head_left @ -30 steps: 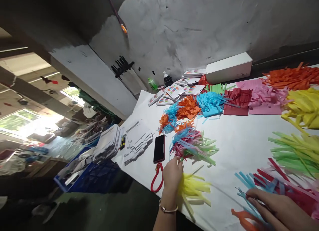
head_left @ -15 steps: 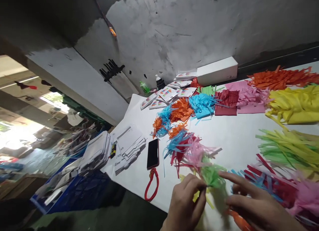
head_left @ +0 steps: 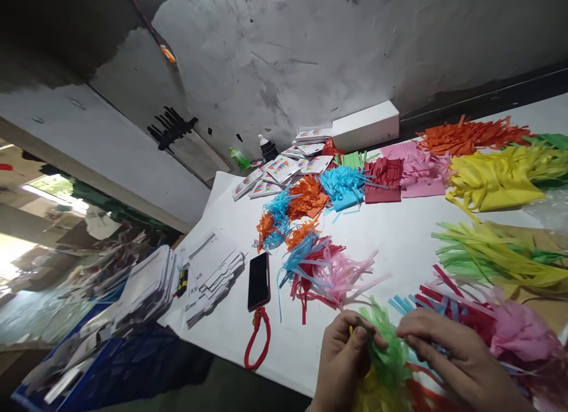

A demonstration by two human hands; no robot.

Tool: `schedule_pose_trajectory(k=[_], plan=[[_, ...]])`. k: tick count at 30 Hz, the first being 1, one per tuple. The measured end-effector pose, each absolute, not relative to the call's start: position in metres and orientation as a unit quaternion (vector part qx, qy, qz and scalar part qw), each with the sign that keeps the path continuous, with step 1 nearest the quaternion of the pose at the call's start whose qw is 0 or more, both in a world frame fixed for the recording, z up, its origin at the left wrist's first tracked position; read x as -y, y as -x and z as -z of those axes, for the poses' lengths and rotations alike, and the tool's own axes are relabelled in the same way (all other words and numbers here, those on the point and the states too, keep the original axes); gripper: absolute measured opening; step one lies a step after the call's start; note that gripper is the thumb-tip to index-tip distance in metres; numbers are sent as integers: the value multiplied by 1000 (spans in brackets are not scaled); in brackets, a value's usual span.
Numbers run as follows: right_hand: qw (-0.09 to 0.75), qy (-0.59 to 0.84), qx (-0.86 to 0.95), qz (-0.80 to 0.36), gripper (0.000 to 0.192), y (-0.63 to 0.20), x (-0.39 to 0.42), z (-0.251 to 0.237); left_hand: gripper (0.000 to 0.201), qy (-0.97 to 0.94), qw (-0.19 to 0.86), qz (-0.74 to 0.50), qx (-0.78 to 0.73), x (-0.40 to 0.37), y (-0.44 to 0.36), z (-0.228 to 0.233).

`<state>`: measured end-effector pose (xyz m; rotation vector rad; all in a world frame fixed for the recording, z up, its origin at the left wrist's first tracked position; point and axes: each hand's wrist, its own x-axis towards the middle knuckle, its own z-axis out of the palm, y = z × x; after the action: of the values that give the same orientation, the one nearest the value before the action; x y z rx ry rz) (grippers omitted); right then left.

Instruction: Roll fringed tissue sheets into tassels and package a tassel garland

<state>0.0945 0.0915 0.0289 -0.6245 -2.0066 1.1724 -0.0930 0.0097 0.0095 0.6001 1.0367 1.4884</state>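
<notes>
My left hand (head_left: 341, 359) is closed on a green paper tassel (head_left: 385, 347) at the table's near edge, thumb against its top. My right hand (head_left: 457, 356) pinches at the right side of the same tassel, finger and thumb close together. Yellow paper strips (head_left: 377, 394) hang beneath the green ones, and orange strips (head_left: 428, 388) show below the right hand. Just beyond the hands lies a pink tassel (head_left: 339, 273), beside red and blue ones. A pink bunch (head_left: 526, 332) lies right of my right hand.
On the white table (head_left: 399, 240) sit a phone (head_left: 258, 282) with a red strap, stacked white cards (head_left: 215, 270), printed packets (head_left: 284, 168) and a white box (head_left: 366, 126). Fringed paper bundles, such as a yellow one (head_left: 497, 181), line the back. A blue crate (head_left: 119, 364) stands lower left.
The green tassel has come away from the pink one and nearer to me. My right fingers, apart before, have closed at its side. The view has shifted right.
</notes>
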Motion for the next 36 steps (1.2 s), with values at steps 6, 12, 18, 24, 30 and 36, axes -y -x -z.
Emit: schedule_pose_trajectory(k=[6,12,18,24,30,36], plan=[[367,255,831,-331,28,-102,-86,-27,32,-207,615,-661,-377,-21,75,-12],[312,254,854,-331,31,-102,-81,-32,30,-219,633,-658,-344,-24,67,-14],[298,256,855,-340,31,-102,-81,-25,33,-221,625,-658,-357,-25,65,-12],[290,263,854,-344,28,-105,-83,-32,35,-286,585,-606,-457,-16,71,-1],[190,334,704,-598,36,-102,-86,-34,27,-446,490,-497,-561,-7,78,-9],[193,332,724,-573,35,-97,-87,-30,22,-612,392,-375,-576,-9,76,-15]])
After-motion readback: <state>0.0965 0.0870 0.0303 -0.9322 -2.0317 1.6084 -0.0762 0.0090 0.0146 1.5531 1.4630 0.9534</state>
